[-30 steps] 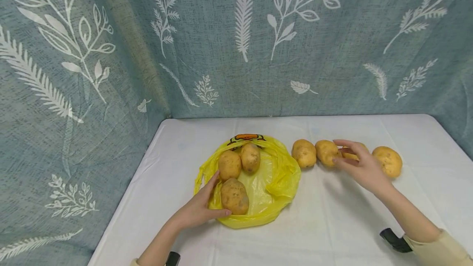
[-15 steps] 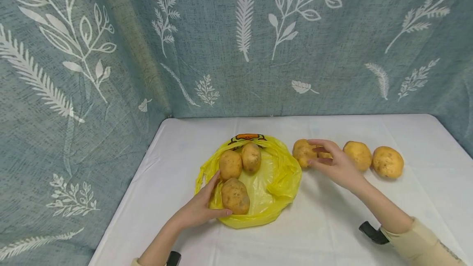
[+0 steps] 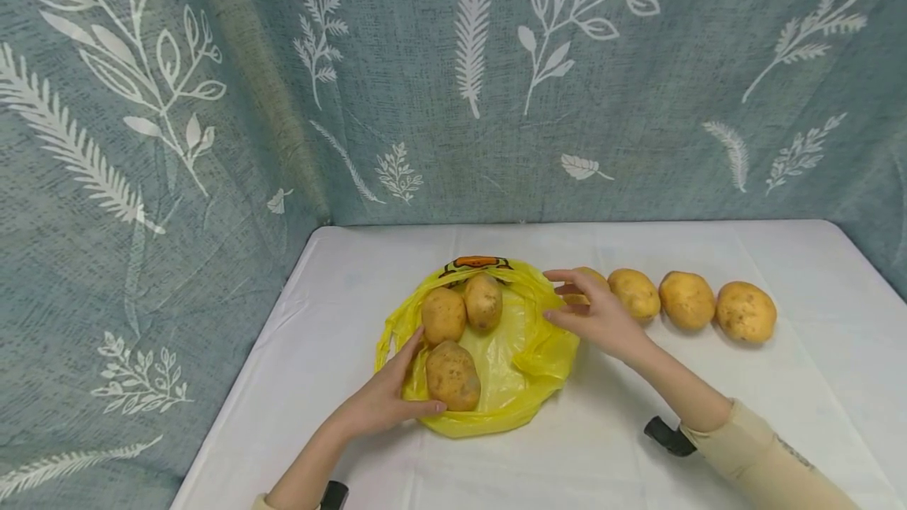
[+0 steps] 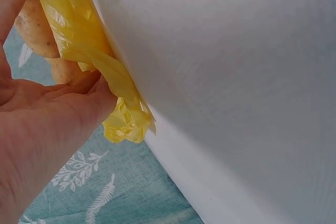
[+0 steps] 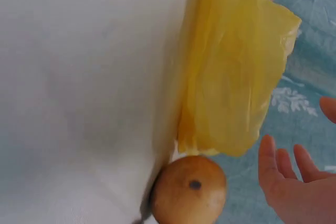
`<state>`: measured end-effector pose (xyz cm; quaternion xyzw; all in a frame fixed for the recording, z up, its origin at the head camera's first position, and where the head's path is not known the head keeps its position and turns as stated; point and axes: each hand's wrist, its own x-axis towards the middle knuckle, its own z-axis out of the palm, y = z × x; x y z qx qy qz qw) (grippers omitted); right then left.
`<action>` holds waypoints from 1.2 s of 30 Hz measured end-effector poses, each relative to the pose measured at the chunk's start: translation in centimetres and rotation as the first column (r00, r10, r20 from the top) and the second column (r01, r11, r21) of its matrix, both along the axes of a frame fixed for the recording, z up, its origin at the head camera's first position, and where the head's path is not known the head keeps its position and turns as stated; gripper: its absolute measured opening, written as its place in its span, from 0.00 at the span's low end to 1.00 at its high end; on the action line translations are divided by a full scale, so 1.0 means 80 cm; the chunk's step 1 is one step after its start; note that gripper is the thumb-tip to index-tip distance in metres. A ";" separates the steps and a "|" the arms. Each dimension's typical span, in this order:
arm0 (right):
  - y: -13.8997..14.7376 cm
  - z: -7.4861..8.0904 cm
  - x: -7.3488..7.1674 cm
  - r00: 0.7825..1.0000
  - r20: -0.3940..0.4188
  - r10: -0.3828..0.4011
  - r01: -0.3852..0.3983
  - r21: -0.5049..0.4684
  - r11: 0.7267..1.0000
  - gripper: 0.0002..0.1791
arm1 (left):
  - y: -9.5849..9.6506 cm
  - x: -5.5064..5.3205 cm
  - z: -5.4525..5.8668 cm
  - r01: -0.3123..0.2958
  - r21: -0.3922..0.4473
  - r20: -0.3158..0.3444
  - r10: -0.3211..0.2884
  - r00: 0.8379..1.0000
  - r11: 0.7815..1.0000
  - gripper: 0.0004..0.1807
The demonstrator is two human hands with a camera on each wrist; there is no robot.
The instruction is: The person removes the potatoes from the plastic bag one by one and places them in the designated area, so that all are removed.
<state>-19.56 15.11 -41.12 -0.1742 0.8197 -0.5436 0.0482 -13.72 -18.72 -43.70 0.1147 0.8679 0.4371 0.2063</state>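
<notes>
A yellow plastic bag (image 3: 496, 360) lies with its mouth spread on the white table, several potatoes inside, including one at the front (image 3: 453, 376). My left hand (image 3: 375, 406) rests at the bag's left rim, thumb and fingers spread along it; in the left wrist view, yellow film (image 4: 113, 72) drapes over the thumb. My right hand (image 3: 602, 315) hovers near the bag's right rim with loosely bent fingers, holding nothing. It partly covers the leftmost loose potato (image 3: 590, 277). The right wrist view has that hand (image 5: 302, 182) apart from the bag (image 5: 236, 77) and a potato (image 5: 190, 190).
Other loose potatoes line up to the right: one beside my right hand (image 3: 636, 296), a middle one (image 3: 687, 301) and a far right one (image 3: 746, 312). A blue-green curtain (image 3: 425, 85) with white leaf prints hangs behind and left of the white-covered table (image 3: 708, 415).
My right hand has moved left along the row of potatoes, from the third one to the bag's right rim, carrying nothing. The left hand and the potatoes keep their places.
</notes>
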 end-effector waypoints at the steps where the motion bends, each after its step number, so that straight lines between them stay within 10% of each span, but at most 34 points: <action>1: -0.003 -0.001 -0.001 1.000 0.003 0.001 -0.001 0.004 1.000 0.31 | 0.000 0.000 0.000 0.001 0.002 0.001 -0.001 1.000 1.000 0.62; 36: -0.083 -0.031 -0.036 0.977 0.211 0.029 -0.040 0.046 0.998 0.45 | -0.002 -0.001 -0.006 0.007 0.013 -0.010 -0.007 1.000 1.000 0.62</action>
